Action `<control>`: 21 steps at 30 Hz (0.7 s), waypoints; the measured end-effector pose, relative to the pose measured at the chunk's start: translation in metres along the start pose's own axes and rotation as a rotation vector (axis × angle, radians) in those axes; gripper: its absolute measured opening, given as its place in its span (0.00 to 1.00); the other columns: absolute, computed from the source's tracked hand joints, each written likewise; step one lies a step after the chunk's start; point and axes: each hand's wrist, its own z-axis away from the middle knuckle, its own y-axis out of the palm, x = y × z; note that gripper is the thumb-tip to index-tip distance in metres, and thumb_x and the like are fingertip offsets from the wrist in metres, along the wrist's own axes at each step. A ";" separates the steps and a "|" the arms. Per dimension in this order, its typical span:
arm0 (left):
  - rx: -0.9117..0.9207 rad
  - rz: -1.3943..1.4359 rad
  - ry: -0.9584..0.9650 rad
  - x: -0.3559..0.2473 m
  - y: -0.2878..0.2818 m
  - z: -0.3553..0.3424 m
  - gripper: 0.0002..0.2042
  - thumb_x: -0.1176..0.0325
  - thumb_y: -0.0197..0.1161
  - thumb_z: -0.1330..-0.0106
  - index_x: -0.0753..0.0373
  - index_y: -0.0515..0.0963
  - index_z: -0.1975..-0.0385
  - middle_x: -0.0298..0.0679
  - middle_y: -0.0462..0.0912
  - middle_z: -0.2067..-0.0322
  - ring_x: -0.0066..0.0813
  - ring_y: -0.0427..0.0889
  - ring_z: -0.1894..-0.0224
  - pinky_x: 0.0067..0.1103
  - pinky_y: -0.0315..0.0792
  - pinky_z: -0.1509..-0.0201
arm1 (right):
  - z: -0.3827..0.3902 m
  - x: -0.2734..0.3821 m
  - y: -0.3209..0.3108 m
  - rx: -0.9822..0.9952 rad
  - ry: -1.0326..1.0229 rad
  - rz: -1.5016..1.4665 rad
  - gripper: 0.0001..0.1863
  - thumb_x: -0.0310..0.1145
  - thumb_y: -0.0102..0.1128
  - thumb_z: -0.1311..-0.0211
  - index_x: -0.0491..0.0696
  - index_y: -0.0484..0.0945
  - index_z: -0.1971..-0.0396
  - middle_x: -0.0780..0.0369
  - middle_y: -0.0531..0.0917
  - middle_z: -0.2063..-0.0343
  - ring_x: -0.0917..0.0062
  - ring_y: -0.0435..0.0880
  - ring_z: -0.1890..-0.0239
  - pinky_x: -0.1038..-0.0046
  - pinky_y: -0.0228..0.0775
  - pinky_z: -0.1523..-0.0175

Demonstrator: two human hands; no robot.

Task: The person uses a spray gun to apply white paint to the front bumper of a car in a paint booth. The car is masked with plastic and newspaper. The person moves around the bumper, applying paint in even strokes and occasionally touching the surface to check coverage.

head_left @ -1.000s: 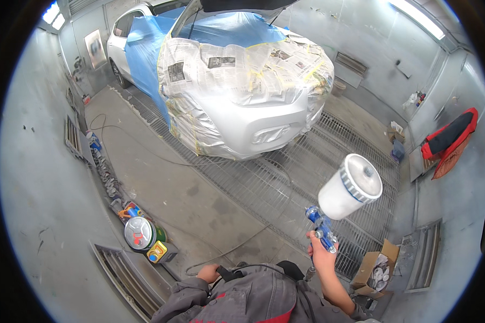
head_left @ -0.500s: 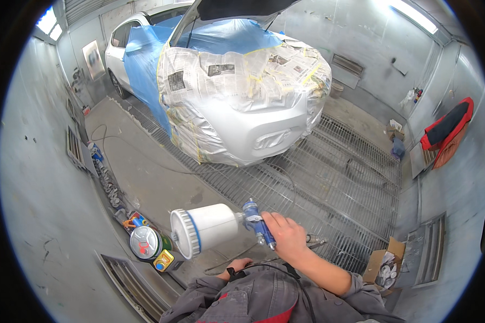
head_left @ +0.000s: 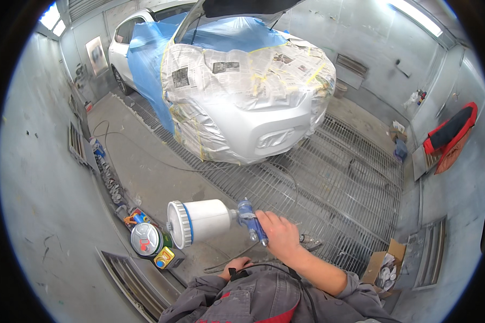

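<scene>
My right hand (head_left: 278, 234) is closed around a blue spray gun (head_left: 251, 220) in front of me. The gun is tipped so that its white paint cup (head_left: 207, 222), with a ribbed lid, points left. My left hand (head_left: 236, 265) is low at my waist, beside a dark hose; its fingers are partly hidden, so what it grips, if anything, does not show. Beyond the gun stands a white car (head_left: 125, 40). Its front bumper (head_left: 253, 126) is pale and bare, with newspaper masking (head_left: 242, 75) around it and blue plastic film (head_left: 145, 59) over the windscreen and side.
A metal floor grating (head_left: 355, 177) runs under the car, with a hose (head_left: 167, 168) across the floor. Along the left wall are a round can (head_left: 145, 238) and a yellow-topped tin (head_left: 164, 258). At right sit a cardboard box (head_left: 385, 269) and a red panel (head_left: 451, 134) against the wall.
The spray gun and my right hand have shifted slightly left in view, while the car and room appear slightly farther right. My right hand keeps its grip on the gun.
</scene>
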 end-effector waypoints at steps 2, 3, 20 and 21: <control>0.016 -0.024 -0.042 -0.010 -0.003 0.006 0.25 0.45 0.57 0.25 0.64 0.80 0.47 0.53 0.85 0.53 0.56 0.82 0.47 0.40 0.76 0.47 | 0.008 -0.003 0.010 0.048 0.020 -0.007 0.36 0.25 0.71 0.53 0.52 0.71 0.39 0.60 0.84 0.54 0.60 0.87 0.62 0.60 0.82 0.61; 0.022 -0.036 -0.062 -0.014 -0.004 0.007 0.24 0.46 0.56 0.25 0.63 0.80 0.49 0.53 0.85 0.53 0.57 0.81 0.47 0.41 0.75 0.46 | 0.012 -0.004 0.015 0.072 0.029 -0.010 0.36 0.26 0.71 0.53 0.52 0.71 0.39 0.60 0.84 0.54 0.59 0.87 0.61 0.59 0.82 0.60; 0.022 0.015 -0.018 0.007 0.010 0.036 0.25 0.45 0.58 0.33 0.59 0.80 0.47 0.54 0.85 0.51 0.59 0.81 0.46 0.43 0.75 0.46 | 0.055 -0.009 0.048 0.222 0.156 -0.044 0.34 0.30 0.72 0.52 0.52 0.71 0.41 0.58 0.83 0.55 0.55 0.88 0.60 0.57 0.82 0.58; 0.010 0.005 -0.022 0.009 0.011 0.036 0.25 0.45 0.58 0.32 0.60 0.80 0.47 0.54 0.85 0.51 0.59 0.81 0.46 0.43 0.75 0.47 | 0.053 -0.007 0.044 0.201 0.153 -0.040 0.34 0.30 0.72 0.51 0.52 0.71 0.41 0.58 0.83 0.54 0.56 0.88 0.60 0.58 0.82 0.58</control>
